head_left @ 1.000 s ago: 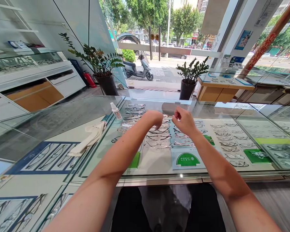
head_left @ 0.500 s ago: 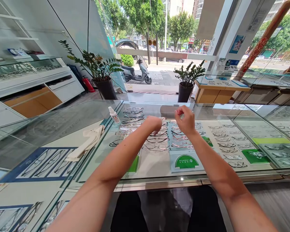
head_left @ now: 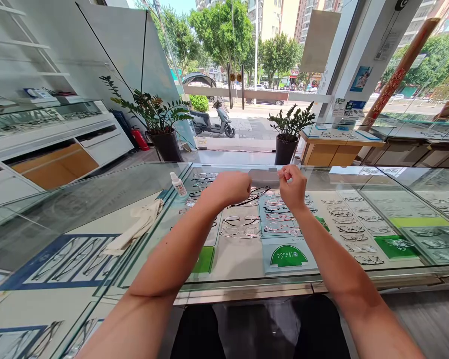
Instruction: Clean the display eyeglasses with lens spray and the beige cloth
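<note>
My left hand [head_left: 236,188] is closed, its back toward me, above the glass display counter [head_left: 239,281]. A dark-rimmed pair of eyeglasses [head_left: 261,192] sticks out at a slant from under its fingers, tilted against the rows below. My forearm and the back of that hand hide the grip itself. To the right, my right hand [head_left: 293,187] is raised with thumb and fingers pinched together; anything between the fingertips is too small to make out. Beneath the hands, rows of eyeglass frames [head_left: 241,220] lie inside the counter, beside a green fan-shaped MOHOE sign [head_left: 289,256].
A small white spray bottle [head_left: 178,184] stands on the glass to the left. A cream cloth [head_left: 136,227] lies nearer me, by a blue-edged tray [head_left: 15,283] of glasses. Beyond the counter are two potted plants [head_left: 166,144], a glass door and a parked scooter [head_left: 213,119].
My left hand has turned and shifted slightly left, and the slanted dark eyeglasses now show beside it. My right hand has moved a little right. The view has tilted up slightly.
</note>
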A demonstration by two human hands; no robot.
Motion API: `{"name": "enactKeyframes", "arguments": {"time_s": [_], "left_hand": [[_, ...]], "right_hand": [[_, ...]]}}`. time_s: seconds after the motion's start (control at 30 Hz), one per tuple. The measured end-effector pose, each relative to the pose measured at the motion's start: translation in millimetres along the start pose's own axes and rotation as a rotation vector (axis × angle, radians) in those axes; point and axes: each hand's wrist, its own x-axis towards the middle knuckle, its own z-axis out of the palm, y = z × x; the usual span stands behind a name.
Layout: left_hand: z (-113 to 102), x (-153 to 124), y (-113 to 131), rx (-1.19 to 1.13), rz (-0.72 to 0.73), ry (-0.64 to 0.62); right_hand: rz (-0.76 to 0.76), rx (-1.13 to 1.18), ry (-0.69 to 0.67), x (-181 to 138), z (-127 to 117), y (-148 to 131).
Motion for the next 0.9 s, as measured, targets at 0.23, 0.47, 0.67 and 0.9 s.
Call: {"name": "enactKeyframes", "arguments": {"time_s": [0.23,0.47,0.67,0.9], "left_hand": [[-3.7,1.8,-30.4,-0.698,0.130,0.447],[73.6,34.3,-28.2,-1.415,0.233,0.613],[102.4,36.5,-19.5,-1.598,0.209,0.567],[111.9,38.2,-19.0,-1.613,0.186,0.548]], "right_hand": [[0.440,0.507,-0.087,10.3,2.7,6.4],[0.624,0.905,-0.375,10.9,6.4,-17.8],[0.645,0.937,-0.445,3.2,10.1,-23.1],[0.610,0.819,-0.430,-4.1,18.6,-17.7]]}}
